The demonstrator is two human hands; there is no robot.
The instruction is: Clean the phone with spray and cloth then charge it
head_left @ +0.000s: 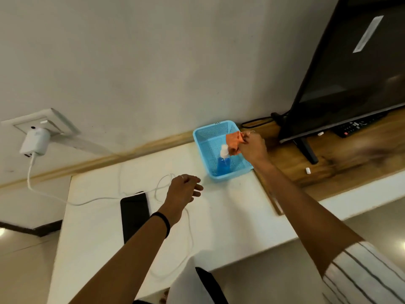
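A black phone (134,212) lies flat on the white table (230,216), left of my left forearm. My right hand (252,148) is over the blue basket (205,137) and grips an orange cloth (234,142). Inside the basket stands a blue spray bottle (223,162) with a white top, just below the cloth. My left hand (184,189) hovers above the table between phone and basket, fingers loosely curled, holding nothing. A white charger (36,141) sits in a wall socket at the left, and its white cable (65,199) runs across the table past the phone.
A dark TV (350,62) stands on a wooden shelf (328,170) at the right, with a remote (355,126) under its edge. Two small white pieces lie on the shelf. The wall runs behind the table.
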